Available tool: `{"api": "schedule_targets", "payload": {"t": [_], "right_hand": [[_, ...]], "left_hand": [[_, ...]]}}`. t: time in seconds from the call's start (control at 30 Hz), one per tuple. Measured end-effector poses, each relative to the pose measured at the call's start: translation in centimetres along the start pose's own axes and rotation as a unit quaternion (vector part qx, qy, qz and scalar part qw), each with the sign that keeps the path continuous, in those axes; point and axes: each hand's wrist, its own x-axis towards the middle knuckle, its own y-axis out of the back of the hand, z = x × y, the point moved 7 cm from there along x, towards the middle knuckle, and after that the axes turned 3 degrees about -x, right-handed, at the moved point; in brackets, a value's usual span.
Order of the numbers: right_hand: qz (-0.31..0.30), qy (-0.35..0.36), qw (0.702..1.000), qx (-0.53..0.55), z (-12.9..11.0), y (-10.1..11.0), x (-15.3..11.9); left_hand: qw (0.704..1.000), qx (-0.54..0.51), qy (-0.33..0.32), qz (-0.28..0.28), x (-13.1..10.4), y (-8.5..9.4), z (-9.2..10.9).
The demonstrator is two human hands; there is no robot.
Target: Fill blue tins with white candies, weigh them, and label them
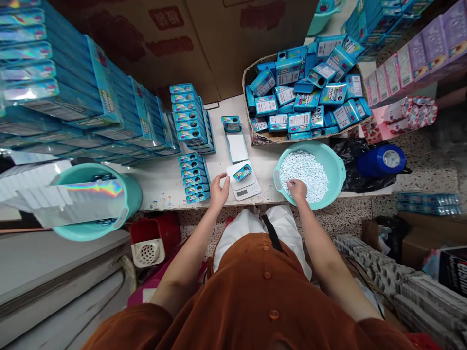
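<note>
A small white scale (247,193) stands near the table's front edge with a blue tin (242,172) lying on its plate. Just left of the scale is my left hand (219,190), its thumb and fingers apart and nothing between them. My right hand (297,190) reaches into a turquoise basin (336,167) and touches the small pale candies (304,170) heaped there; its fingertips are pressed together, and what they pinch is too small to make out. Behind the scale, a blue box (231,123) stands at the end of a white strip (237,147).
A cardboard box (270,139) full of blue tins stands behind the basin. Stacks of blue tins (188,116) rise to the left, by another turquoise basin (133,189). A blue roll (381,160) lies on black plastic at the right.
</note>
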Motion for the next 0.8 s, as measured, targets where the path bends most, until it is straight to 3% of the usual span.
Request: {"api": "schedule_targets", "payload": {"t": [0.2,0.33,0.43,0.57,0.67,0.8], "right_hand": [[0.091,0.013,0.993,0.072,-0.9,3.0,-0.4],[0.101,0.053,0.980,0.165,-4.8,4.4,-0.9],[0.053,0.139,0.971,0.190,-9.9,4.0,-1.5],[0.010,0.245,0.959,0.145,-16.3,2.8,-2.3],[-0.011,0.272,0.957,0.100,-19.1,1.6,-2.2],[-0.037,0.292,0.953,0.065,-21.0,-0.1,-1.5]], "left_hand": [[1.000,-0.006,0.013,0.016,-0.5,0.7,-0.8],[1.000,-0.009,0.021,0.021,-0.9,0.9,-1.5],[0.999,-0.017,0.030,0.019,-1.2,0.8,-1.9],[0.999,-0.031,0.035,0.020,-1.6,0.7,-2.3],[0.998,-0.038,0.035,0.028,-1.9,1.0,-2.5],[0.998,-0.043,0.041,0.033,-2.5,1.6,-2.9]]}}
